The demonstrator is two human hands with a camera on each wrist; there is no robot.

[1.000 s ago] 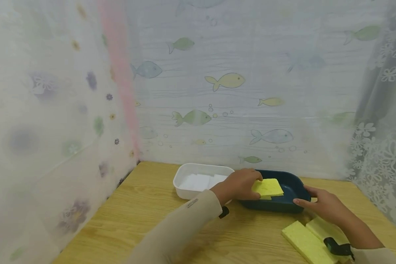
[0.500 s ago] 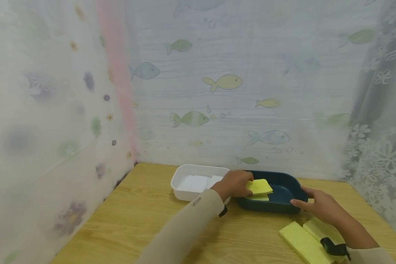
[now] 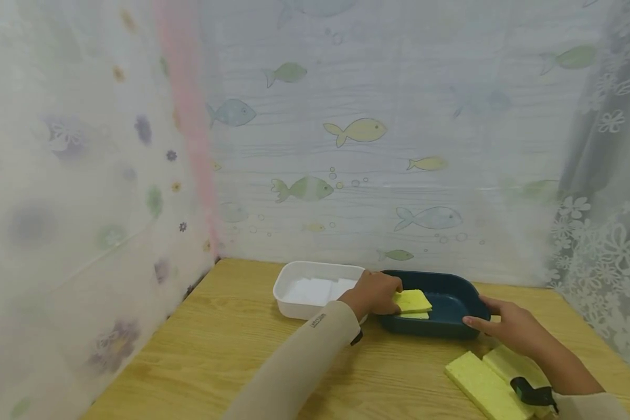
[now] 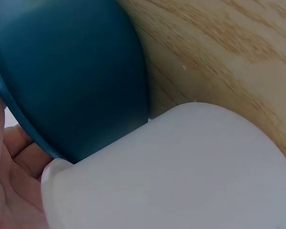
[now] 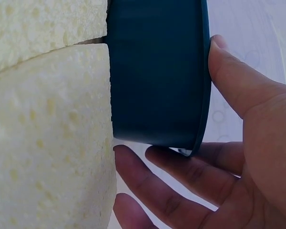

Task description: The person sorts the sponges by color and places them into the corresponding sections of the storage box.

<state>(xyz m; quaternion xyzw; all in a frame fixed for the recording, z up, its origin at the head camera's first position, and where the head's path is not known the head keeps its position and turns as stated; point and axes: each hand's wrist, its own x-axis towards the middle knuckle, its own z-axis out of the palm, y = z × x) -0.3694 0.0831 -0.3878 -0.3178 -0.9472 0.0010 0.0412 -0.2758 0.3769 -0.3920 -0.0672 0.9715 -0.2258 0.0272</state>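
Observation:
In the head view my left hand (image 3: 375, 293) reaches into the left end of a dark blue plastic container (image 3: 454, 331) and holds a yellow sponge (image 3: 413, 300) by its left side. Another yellow sponge (image 3: 415, 315) shows just beneath it. My right hand (image 3: 511, 324) grips the container's right end, thumb in front and fingers behind. The right wrist view has the thumb at the rim of the blue container (image 5: 157, 71), fingers around its end. From the left wrist, the outer wall of the container (image 4: 71, 71) hides the held sponge.
Left of the blue container stands a white container (image 3: 299, 310) with white pieces (image 3: 315, 290) in it. Two yellow sponges (image 3: 485, 385) lie on the wooden table (image 3: 199, 344) under my right forearm. A fish-print curtain (image 3: 304, 146) hangs behind the table.
My left hand has shifted left with the sponge and lowered it, so it lies flatter over the sponge beneath. The right hand keeps its grip on the container.

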